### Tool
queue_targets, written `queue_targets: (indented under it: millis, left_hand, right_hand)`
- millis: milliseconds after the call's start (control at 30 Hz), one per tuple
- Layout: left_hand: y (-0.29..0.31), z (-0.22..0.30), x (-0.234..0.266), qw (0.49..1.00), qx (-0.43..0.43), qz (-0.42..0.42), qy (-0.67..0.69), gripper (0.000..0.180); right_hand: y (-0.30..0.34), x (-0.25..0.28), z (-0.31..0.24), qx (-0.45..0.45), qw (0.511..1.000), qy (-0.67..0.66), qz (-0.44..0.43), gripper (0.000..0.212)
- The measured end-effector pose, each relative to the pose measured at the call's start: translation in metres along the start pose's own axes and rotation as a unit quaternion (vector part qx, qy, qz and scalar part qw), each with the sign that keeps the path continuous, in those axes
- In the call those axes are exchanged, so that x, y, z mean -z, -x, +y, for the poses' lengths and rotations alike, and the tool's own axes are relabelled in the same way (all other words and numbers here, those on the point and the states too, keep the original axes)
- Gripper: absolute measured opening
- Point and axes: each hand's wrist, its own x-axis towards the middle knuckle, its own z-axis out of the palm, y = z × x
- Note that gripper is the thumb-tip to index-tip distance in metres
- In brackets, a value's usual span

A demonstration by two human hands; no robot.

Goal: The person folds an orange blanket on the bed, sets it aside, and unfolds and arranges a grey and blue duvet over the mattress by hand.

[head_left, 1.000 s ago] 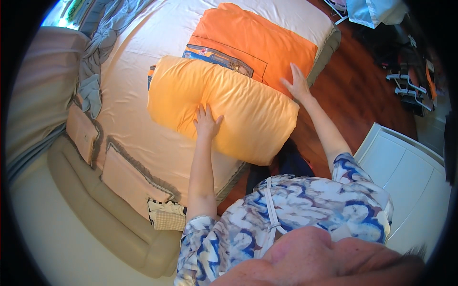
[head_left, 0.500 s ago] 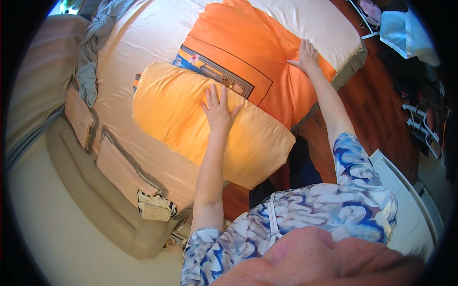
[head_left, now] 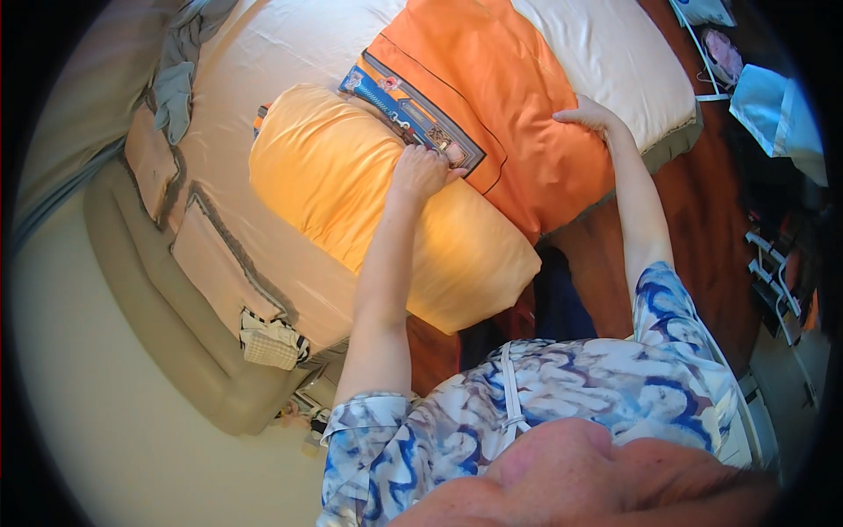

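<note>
A thick quilt (head_left: 518,97) lies on the bed, orange with a dark printed line and a blue patterned panel (head_left: 421,114). Its yellow side (head_left: 334,176) is folded over toward me in a puffy roll. My left hand (head_left: 423,171) curls its fingers over the far edge of this yellow fold, beside the panel. At the quilt's right edge is my right hand (head_left: 590,116), its thumb on the orange top and its other fingers mostly hidden around the edge.
The bed's pale sheet (head_left: 299,44) shows beyond the quilt. Pink-beige pillows (head_left: 224,255) lie by the padded headboard (head_left: 149,290), with a checked cloth (head_left: 272,341) near them. Grey cloth (head_left: 174,97) hangs at the far left. White racks (head_left: 773,255) stand right.
My left hand has gone from lying flat and spread on the yellow fold to gripping its far edge. My right hand has shifted around the orange edge, its fingers now curled out of sight.
</note>
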Motion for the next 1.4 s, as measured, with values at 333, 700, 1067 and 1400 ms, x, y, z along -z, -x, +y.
queue_targets:
  millis: [333, 700, 1067, 1400]
  left_hand:
    - [0.193, -0.083, 0.017, 0.953, -0.064, 0.289, 0.067, 0.032]
    - [0.383, -0.154, -0.031, 0.918, -0.108, 0.363, 0.116, 0.042]
    - [0.398, -0.179, -0.038, 0.897, -0.117, 0.405, 0.131, 0.047]
    - [0.372, -0.17, -0.056, 0.907, -0.156, 0.36, 0.154, 0.049]
  right_hand:
    - [0.045, -0.079, -0.04, 0.036, 0.986, 0.054, 0.156, 0.052]
    - [0.042, -0.54, -0.011, 0.172, 0.821, 0.543, 0.019, 0.025]
    - [0.05, -0.5, -0.048, 0.242, 0.812, 0.462, -0.264, 0.045]
    - [-0.117, -0.513, -0.078, 0.48, 0.681, 0.535, 0.138, 0.041]
